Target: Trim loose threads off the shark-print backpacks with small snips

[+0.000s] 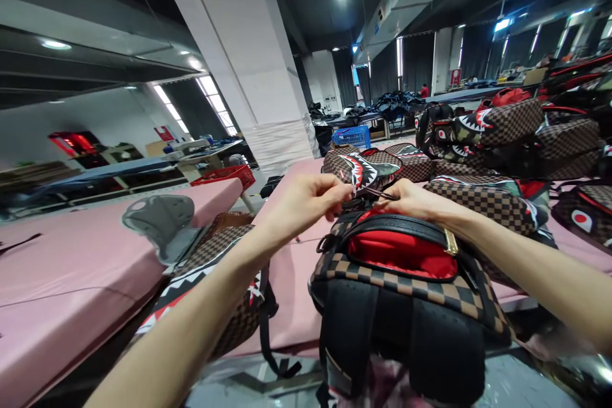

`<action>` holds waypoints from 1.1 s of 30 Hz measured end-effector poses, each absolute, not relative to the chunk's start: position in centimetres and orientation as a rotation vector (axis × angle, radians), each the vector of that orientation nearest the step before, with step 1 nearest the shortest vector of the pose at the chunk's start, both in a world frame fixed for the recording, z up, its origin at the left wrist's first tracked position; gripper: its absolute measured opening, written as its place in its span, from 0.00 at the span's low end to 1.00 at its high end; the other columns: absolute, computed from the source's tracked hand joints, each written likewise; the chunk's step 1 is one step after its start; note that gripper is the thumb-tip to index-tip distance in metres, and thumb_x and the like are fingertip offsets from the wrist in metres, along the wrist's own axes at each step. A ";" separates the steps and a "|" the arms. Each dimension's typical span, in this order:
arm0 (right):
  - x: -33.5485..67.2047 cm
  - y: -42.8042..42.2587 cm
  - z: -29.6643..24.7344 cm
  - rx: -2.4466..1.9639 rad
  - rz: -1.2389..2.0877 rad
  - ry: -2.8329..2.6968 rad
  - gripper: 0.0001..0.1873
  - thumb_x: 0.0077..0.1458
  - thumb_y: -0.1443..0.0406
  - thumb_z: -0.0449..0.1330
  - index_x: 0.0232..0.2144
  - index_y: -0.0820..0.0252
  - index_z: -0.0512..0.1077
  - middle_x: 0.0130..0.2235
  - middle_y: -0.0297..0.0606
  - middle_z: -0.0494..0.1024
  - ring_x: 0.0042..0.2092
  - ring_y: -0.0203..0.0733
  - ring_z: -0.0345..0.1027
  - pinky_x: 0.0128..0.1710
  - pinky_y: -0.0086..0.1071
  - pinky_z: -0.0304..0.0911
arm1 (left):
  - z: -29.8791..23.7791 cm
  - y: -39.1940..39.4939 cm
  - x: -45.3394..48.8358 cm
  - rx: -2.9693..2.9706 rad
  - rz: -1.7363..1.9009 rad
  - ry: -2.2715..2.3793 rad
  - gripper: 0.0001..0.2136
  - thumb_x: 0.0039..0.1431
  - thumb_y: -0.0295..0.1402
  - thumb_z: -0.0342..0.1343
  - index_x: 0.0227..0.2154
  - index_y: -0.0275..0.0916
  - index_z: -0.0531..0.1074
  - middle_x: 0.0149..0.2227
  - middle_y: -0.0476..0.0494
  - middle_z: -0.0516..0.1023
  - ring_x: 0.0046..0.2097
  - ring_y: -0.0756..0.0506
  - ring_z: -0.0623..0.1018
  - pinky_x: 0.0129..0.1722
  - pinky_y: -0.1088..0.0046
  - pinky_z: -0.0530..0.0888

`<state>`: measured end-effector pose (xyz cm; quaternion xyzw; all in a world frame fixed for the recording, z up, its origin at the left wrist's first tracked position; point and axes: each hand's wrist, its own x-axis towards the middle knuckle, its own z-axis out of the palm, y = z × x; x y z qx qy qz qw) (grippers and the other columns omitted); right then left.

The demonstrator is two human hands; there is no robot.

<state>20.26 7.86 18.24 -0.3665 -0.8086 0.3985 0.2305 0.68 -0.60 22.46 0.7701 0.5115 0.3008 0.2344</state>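
Note:
A brown checkered backpack (pixel 406 293) with black padded back and red lining stands in front of me, its top open. My left hand (pixel 306 204) is pinched shut above its far edge on something small and thin. My right hand (pixel 411 199) rests on the backpack's top rim, fingers closed on a thin dark tool or strap end (pixel 377 192) that points toward the left hand. What exactly the fingers hold is too small to name.
Pink-covered tables (pixel 95 268) stretch left and ahead. Another shark-mouth backpack (pixel 215 280) lies at lower left. Several more backpacks (pixel 502 134) are piled at right. A grey seat back (pixel 160 223), red basket (pixel 229 173), blue basket (pixel 351 136) and white pillar (pixel 258 64) stand beyond.

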 end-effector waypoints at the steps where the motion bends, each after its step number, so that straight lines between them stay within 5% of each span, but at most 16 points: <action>1: 20.3 7.8 18.3 -1.004 1.114 -2.209 0.21 0.39 0.50 0.59 0.18 0.64 0.65 0.17 0.28 0.60 0.20 0.27 0.48 0.18 0.25 0.43 | 21.8 0.7 0.4 2.113 0.812 1.424 0.15 0.53 0.43 0.52 0.29 0.34 0.72 0.25 0.47 0.73 0.27 0.51 0.70 0.27 0.77 0.66; 5: 20.7 7.9 18.3 -1.028 1.168 -2.156 0.21 0.38 0.50 0.61 0.18 0.65 0.67 0.17 0.28 0.61 0.20 0.28 0.49 0.19 0.25 0.46 | 19.1 4.0 1.7 2.158 0.532 1.321 0.16 0.51 0.44 0.50 0.28 0.33 0.71 0.25 0.49 0.70 0.26 0.52 0.66 0.23 0.79 0.60; 10: 22.2 8.1 19.0 -0.948 1.117 -2.199 0.22 0.40 0.51 0.62 0.24 0.67 0.72 0.21 0.29 0.66 0.24 0.30 0.54 0.24 0.26 0.52 | 17.9 3.7 3.6 2.265 0.697 1.535 0.15 0.54 0.39 0.41 0.19 0.37 0.63 0.21 0.50 0.64 0.25 0.51 0.63 0.24 0.77 0.57; 16: 26.8 6.9 20.3 -1.163 0.948 -2.399 0.18 0.43 0.54 0.62 0.18 0.65 0.69 0.17 0.27 0.60 0.21 0.27 0.46 0.20 0.26 0.41 | 17.1 3.9 3.3 2.219 0.819 1.632 0.16 0.55 0.41 0.41 0.16 0.39 0.54 0.19 0.51 0.58 0.24 0.51 0.58 0.24 0.77 0.54; 23: 27.9 5.9 17.8 -1.161 1.225 -1.994 0.17 0.42 0.55 0.63 0.23 0.65 0.70 0.18 0.27 0.61 0.19 0.26 0.48 0.18 0.26 0.40 | 17.2 3.3 2.7 2.202 0.914 1.466 0.17 0.57 0.43 0.43 0.21 0.37 0.66 0.22 0.49 0.66 0.27 0.50 0.65 0.26 0.78 0.61; 28: 26.6 6.0 17.7 -1.124 1.253 -1.904 0.16 0.41 0.56 0.63 0.21 0.65 0.69 0.17 0.26 0.61 0.18 0.25 0.45 0.18 0.25 0.38 | 17.7 -0.9 3.6 2.499 1.494 1.298 0.13 0.60 0.38 0.44 0.33 0.37 0.71 0.34 0.43 0.74 0.37 0.47 0.72 0.40 0.73 0.68; 33: 25.9 5.8 18.0 -1.082 1.248 -1.877 0.16 0.39 0.57 0.64 0.21 0.67 0.70 0.18 0.28 0.65 0.19 0.26 0.50 0.18 0.24 0.41 | 19.0 -0.6 6.5 2.604 0.067 0.897 0.18 0.59 0.45 0.45 0.37 0.36 0.72 0.34 0.43 0.75 0.35 0.46 0.74 0.34 0.74 0.68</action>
